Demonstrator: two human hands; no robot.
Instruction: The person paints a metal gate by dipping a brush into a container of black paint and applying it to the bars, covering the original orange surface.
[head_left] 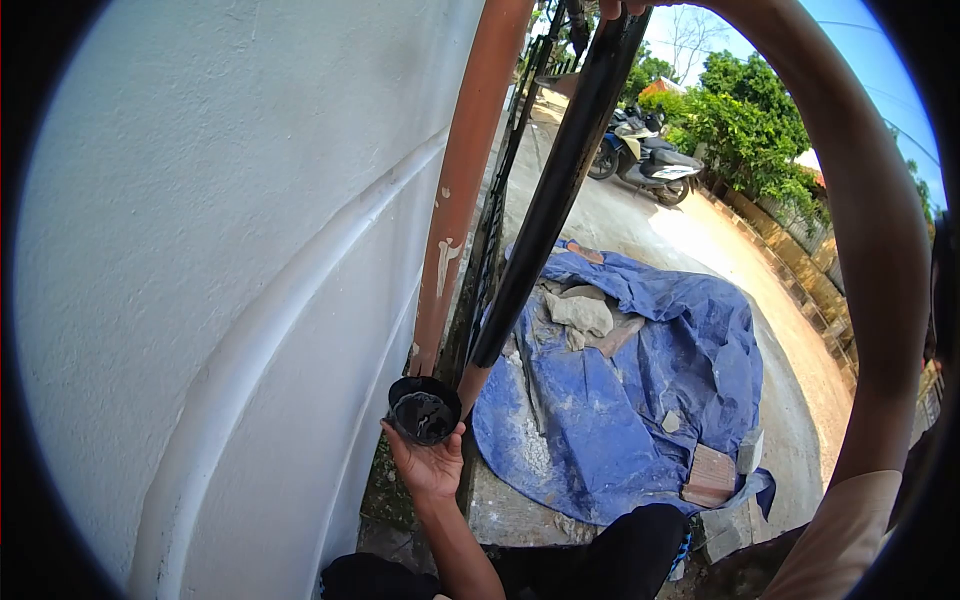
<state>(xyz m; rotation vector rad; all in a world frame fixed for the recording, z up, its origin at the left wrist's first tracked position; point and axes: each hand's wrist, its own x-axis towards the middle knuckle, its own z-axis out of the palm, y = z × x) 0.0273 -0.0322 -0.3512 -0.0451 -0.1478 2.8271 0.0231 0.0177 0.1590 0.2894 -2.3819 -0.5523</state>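
Note:
My left hand (428, 465) is closed around the underside of a small black cup (450, 392), with dark, glossy liquid that looks like black paint (424, 415) inside. The cup is close to the foot of a metal post (560, 190), glossy black over most of its length and reddish brown at its lower end. At the top edge of the view my right hand (625, 8) is by the upper part of this post, fingers curled and mostly cut off; what they hold is hidden. Left of it stands a brown post (470, 150) with pale chipped patches.
A white wall (230, 200) with a raised moulding rises on the left. Over the ground lies a crumpled blue tarp (600, 430) with rubble and a broken tile (709, 475). A motor scooter (650, 160) is parked farther back, near green bushes (755, 125).

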